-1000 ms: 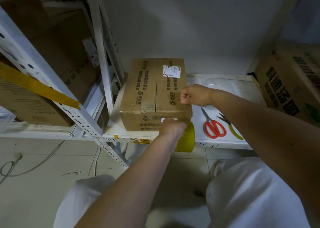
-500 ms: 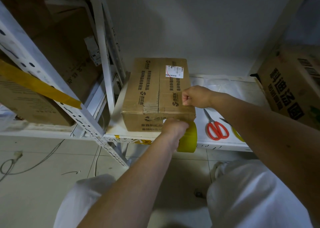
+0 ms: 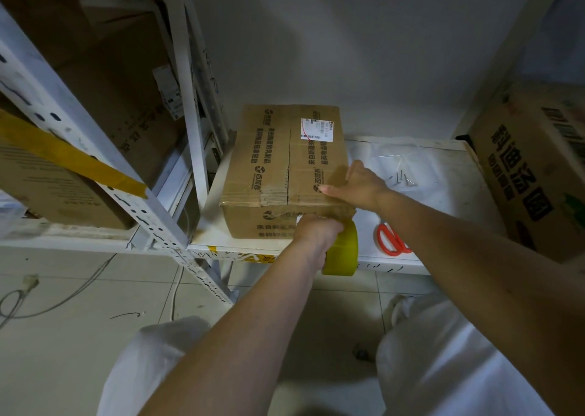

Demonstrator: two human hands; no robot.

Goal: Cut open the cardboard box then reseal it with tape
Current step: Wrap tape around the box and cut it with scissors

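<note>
The cardboard box (image 3: 286, 165) sits on a low white shelf (image 3: 443, 175), pushed toward the shelf's left end, beside the upright posts of the white metal racking (image 3: 186, 105). Its top flaps are closed, with the centre seam running from front to back. A white shipping label (image 3: 316, 128) is stuck on the far right part of the top. Printed text and logos run along the top and the front face.

The left hand (image 3: 318, 230) is at the front face of the box, near its right front corner, with fingers curled round a yellow tape roll (image 3: 343, 252). The roll hangs just in front of the shelf edge. A strip of tape appears to run from the roll up over the front right edge of the box; its exact extent cannot be told.

The right hand (image 3: 357, 186) lies on the top of the box at the right front corner. The thumb is stretched out flat along the top, pressing down; the fingers drop over the right side and their position cannot be told.

Red-handled scissors (image 3: 391, 240) lie on the shelf to the right of the box, partly hidden by the right forearm. A larger printed carton (image 3: 535, 168) stands at the shelf's right end. A strip of yellow tape (image 3: 72, 159) crosses the racking on the left. The floor (image 3: 63, 336) is tiled, with cables lying on it.
</note>
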